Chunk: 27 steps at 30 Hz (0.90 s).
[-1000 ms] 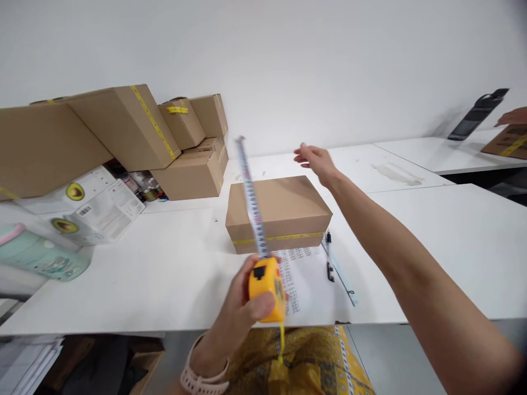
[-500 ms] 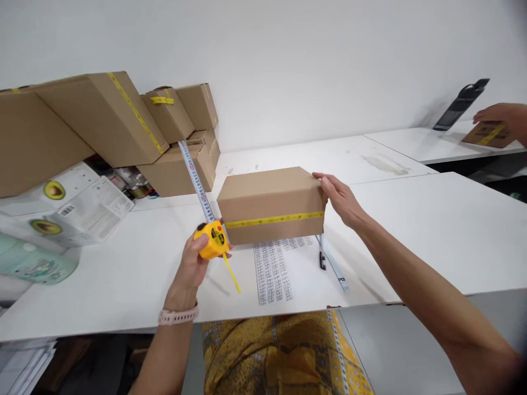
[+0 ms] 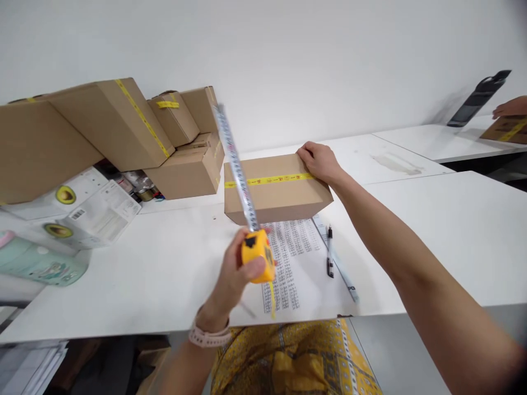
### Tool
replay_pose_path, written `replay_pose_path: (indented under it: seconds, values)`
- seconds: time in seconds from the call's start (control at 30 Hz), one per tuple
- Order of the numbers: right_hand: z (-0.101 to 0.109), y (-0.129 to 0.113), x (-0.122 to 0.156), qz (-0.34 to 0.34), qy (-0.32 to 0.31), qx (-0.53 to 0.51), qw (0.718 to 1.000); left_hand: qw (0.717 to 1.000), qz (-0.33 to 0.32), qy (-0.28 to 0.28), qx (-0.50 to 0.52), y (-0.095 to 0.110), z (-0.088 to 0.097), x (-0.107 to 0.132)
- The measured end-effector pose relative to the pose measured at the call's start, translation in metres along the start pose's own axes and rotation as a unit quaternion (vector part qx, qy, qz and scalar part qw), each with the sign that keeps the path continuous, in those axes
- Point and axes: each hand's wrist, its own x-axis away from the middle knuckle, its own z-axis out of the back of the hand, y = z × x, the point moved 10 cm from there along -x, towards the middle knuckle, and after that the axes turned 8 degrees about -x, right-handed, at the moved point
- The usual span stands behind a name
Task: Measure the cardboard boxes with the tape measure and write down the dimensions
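Observation:
My left hand (image 3: 235, 269) is closed round a yellow tape measure (image 3: 258, 257). Its extended metal blade (image 3: 236, 167), blurred, points up and away, passing in front of the left end of a cardboard box (image 3: 284, 192). A strip of yellow printed tape runs along the box. My right hand (image 3: 320, 160) grips the box's upper right edge, fingers curled over it and partly hidden. The box is tilted above a printed sheet of paper (image 3: 304, 280). On that sheet lies a pen (image 3: 330, 252), close to a pale blue strip (image 3: 343, 274).
Taped cardboard boxes (image 3: 111, 123) are piled at the back left. Nearer are white cartons with avocado pictures (image 3: 102, 211) and a mint green bottle (image 3: 45, 263). At the far right, another person's hand (image 3: 510, 107) rests on a small box (image 3: 506, 129) beside a dark bottle (image 3: 477, 99).
The tape measure has moved right in my left hand, its blade now before the box. The box has tipped, bringing its taped side upward, and my right hand has shifted to its upper edge.

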Motion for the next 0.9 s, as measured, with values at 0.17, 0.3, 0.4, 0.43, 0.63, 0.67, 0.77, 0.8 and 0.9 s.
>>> replay_pose_path:
  seconds: [0.17,0.3,0.4,0.43,0.63,0.67,0.77,0.8,0.9]
  values:
    - [-0.004,-0.016,0.001,0.081,-0.006,0.067,0.994,0.988,0.107,-0.08,0.079,-0.045,-0.049,0.006]
    - [-0.005,-0.023,0.006,0.109,-0.007,0.107,0.988,0.976,0.139,-0.11,0.125,-0.058,-0.066,0.012]
    - [-0.009,-0.03,0.009,0.133,-0.019,0.126,0.983,0.972,0.15,-0.114,0.142,-0.065,-0.072,0.021]
    - [-0.01,-0.032,0.01,0.139,-0.025,0.133,0.981,0.971,0.153,-0.115,0.146,-0.067,-0.074,0.024]
    - [-0.017,-0.036,0.011,0.16,-0.068,0.169,0.97,0.969,0.153,-0.123,0.148,-0.071,-0.079,0.031]
    - [-0.018,-0.036,0.011,0.167,-0.074,0.17,0.968,0.97,0.156,-0.122,0.144,-0.072,-0.079,0.031]
    - [-0.019,-0.036,0.011,0.189,-0.075,0.159,0.966,0.973,0.154,-0.117,0.126,-0.075,-0.08,0.03]
    - [-0.018,-0.036,0.011,0.195,-0.071,0.154,0.966,0.974,0.15,-0.116,0.123,-0.076,-0.081,0.03]
    - [-0.017,-0.034,0.012,0.2,-0.057,0.141,0.968,0.975,0.144,-0.115,0.123,-0.081,-0.082,0.03]
